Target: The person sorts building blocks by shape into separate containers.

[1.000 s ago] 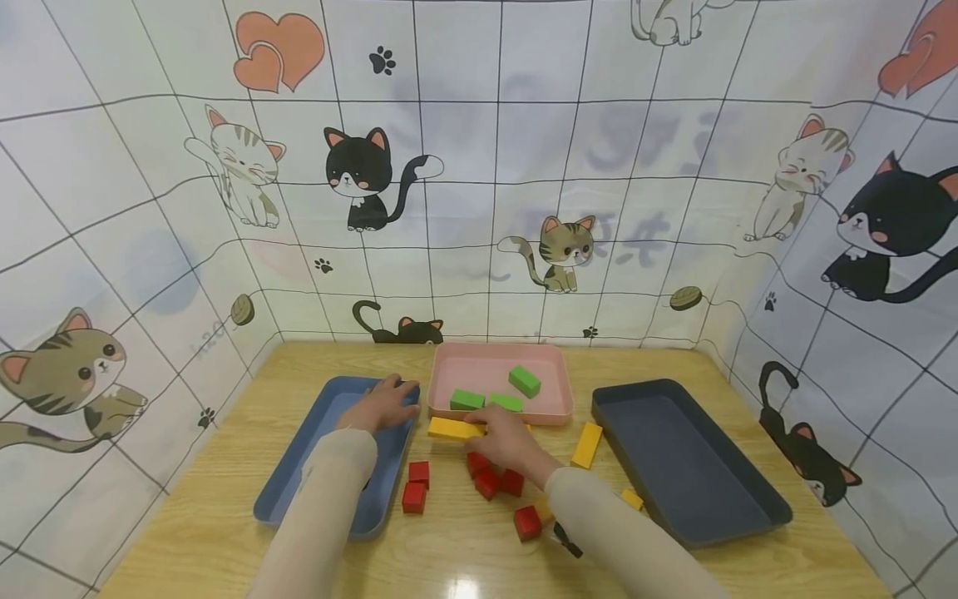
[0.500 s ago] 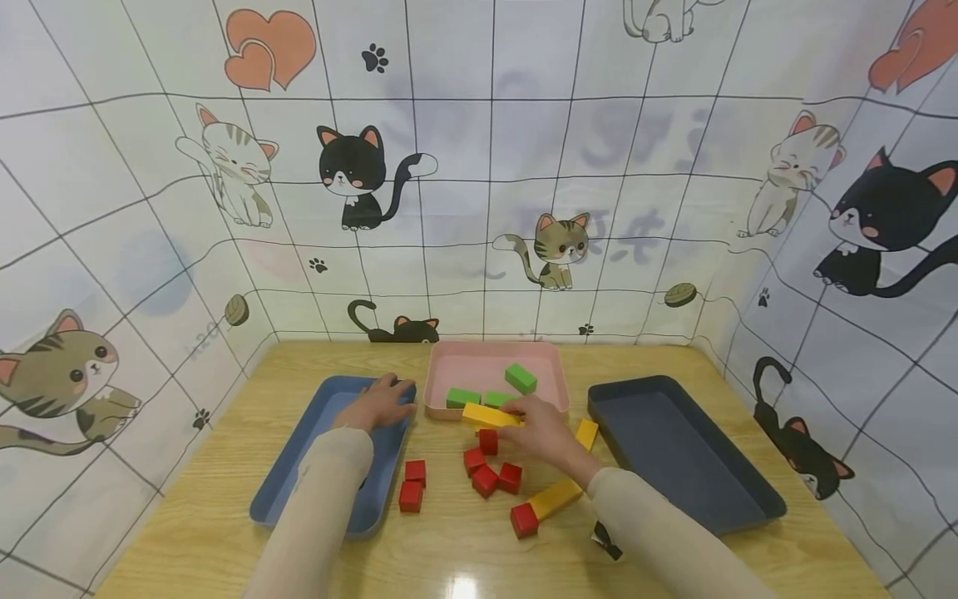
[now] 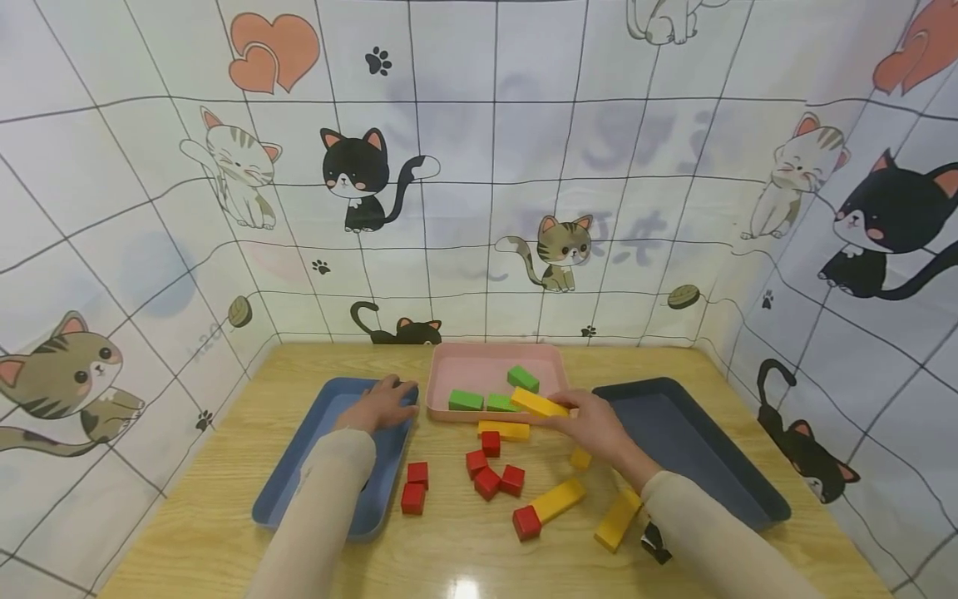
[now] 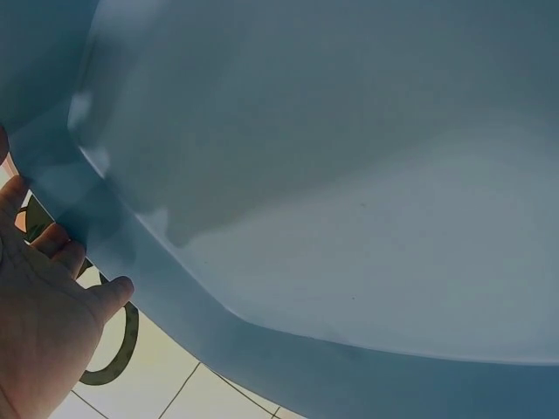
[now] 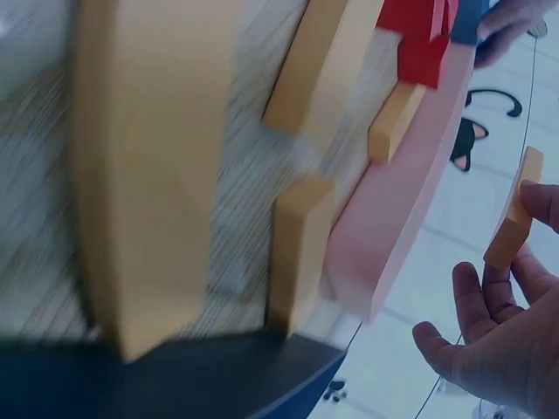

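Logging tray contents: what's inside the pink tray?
Three green blocks show in the pink tray: one farther back, two near the front wall. The right hand and its yellow block cover the front right corner; anything there can't be seen.

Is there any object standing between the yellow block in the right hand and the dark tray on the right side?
No separate obstacle is visible. Between the held yellow block and the dark tray come only the right hand itself and the tray's raised rim. A second yellow block lies lower, on the table.
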Demonstrator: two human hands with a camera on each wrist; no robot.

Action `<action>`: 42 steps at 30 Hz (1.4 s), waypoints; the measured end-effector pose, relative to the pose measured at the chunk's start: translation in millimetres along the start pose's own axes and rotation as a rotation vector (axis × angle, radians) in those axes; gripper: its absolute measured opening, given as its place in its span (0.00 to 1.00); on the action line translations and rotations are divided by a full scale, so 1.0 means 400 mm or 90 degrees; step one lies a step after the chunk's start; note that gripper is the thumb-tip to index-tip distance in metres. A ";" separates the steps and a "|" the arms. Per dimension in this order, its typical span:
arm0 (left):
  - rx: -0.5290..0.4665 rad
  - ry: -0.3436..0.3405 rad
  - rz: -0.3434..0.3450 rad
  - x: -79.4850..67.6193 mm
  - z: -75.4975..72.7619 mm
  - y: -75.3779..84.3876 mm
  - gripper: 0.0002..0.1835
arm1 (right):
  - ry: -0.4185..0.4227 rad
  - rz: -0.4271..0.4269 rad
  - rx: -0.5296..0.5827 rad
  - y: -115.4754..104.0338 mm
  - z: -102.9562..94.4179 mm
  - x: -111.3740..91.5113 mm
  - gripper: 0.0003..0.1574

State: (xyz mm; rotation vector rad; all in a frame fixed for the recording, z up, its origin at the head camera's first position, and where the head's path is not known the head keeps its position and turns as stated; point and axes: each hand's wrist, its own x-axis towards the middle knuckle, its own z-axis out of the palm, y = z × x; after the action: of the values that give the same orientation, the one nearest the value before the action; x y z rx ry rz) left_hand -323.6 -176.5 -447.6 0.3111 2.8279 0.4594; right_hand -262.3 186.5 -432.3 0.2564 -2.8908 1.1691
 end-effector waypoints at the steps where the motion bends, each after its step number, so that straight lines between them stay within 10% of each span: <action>1: 0.001 0.000 0.000 0.001 0.001 -0.001 0.32 | 0.007 0.004 -0.006 0.008 -0.011 -0.003 0.25; 19: -0.010 0.008 -0.003 0.000 0.001 -0.001 0.31 | 0.070 0.100 -0.038 0.204 -0.182 -0.015 0.33; 42: -0.001 0.009 0.009 -0.002 0.001 -0.006 0.31 | 0.055 0.126 -0.138 0.277 -0.161 0.006 0.32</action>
State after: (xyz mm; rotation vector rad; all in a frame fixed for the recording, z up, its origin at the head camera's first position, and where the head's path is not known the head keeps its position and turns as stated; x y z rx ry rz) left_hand -323.1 -178.7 -448.6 0.3282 2.8406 0.4691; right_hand -285.1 308.9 -462.0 -0.0843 -2.9848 0.8511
